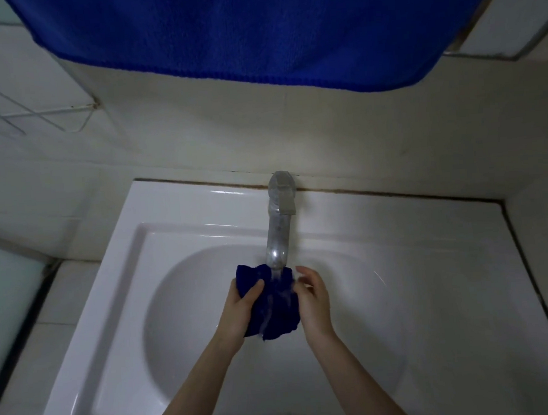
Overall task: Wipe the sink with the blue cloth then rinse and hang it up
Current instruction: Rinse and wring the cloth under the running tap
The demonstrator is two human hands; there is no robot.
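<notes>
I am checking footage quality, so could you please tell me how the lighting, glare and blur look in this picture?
Head view: dim, bluish light; glare streaks on the sink rim; the tap, the water and the right hand at the blue cloth are motion-blurred; wide-angle distortion bends the wall joints.

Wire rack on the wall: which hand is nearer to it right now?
Left. The left hand grips the blue cloth on the side toward the wire rack; the right hand touches the cloth's far side.
</notes>
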